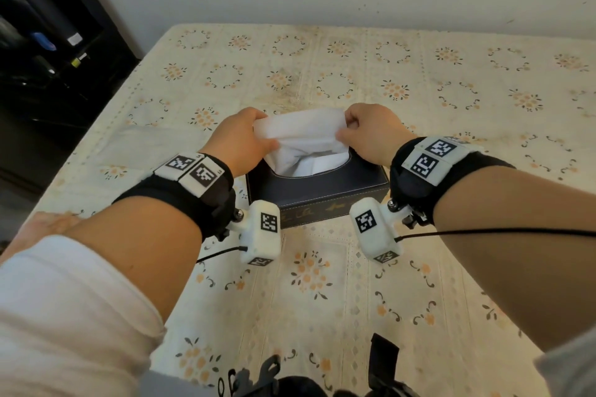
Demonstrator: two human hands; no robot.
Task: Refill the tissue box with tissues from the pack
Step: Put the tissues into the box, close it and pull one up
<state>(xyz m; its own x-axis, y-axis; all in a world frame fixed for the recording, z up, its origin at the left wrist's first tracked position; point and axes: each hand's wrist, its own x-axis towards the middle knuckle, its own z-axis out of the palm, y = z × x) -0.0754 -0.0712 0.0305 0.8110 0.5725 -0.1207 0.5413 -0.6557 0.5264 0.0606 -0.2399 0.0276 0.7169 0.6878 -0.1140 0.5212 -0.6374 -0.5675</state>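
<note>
Nearest the camera, some dark strapped gear (290, 380) sat at the bottom edge, too cropped to identify, with a pale rolled sleeve (64, 316) on the left forearm beside it. Beyond these, both forearms reached forward over the floral tablecloth (322, 300), each wrist wrapped in a black band carrying printed marker tags (193, 171) and a white tagged block hanging below.

The dark tissue box (322, 193) stood on the cloth between the wrists, its oval top opening facing up. A white tissue (303, 135) rose out of that opening. The left hand (242, 138) was pinched shut on the tissue's left edge and the right hand (367, 135) on its right edge, fingers curled tight, so the sheet was stretched between them just above the box. The pack itself was not in view, and it may be that the stack was already inside; the white showing within the opening suggested so, though the hands hid much of it.

The step in hand looked like drawing the top sheet up through the slot. It would go best with an even pull on both edges, straight upward, gently enough that the thin paper did not tear at the rim of the opening, and only far enough to leave a standing tuft.
</note>
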